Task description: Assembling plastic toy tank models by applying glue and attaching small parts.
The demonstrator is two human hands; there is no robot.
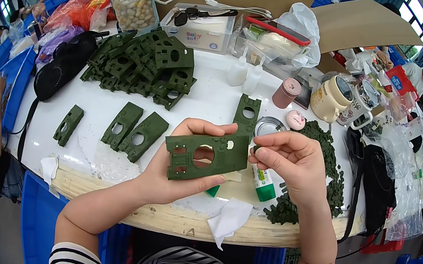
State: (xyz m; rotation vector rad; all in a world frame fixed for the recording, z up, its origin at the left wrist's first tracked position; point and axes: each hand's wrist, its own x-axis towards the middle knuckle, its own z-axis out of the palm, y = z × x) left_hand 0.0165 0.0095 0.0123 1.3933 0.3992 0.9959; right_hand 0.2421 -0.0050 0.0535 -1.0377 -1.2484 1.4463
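Note:
My left hand (159,178) grips a dark green plastic toy tank hull (226,159) by its edges. The hull has a large round hole and a small whitish patch near its right end. At that end, my right hand (299,165) pinches a small dark green piece (256,150), mostly covered by the fingers. Behind the hands another green hull (245,116) lies near an open round tin (271,126). A white tube with a green cap (263,187) lies below my right fingers. Small green pieces (325,150) are heaped to the right.
A pile of green hulls (173,57) sits at the back left, with several hulls (123,124) lying in front. Squeeze bottles (237,71), a pink canister (287,93) and mugs (332,98) stand at the back. A white tissue (229,220) hangs over the front edge.

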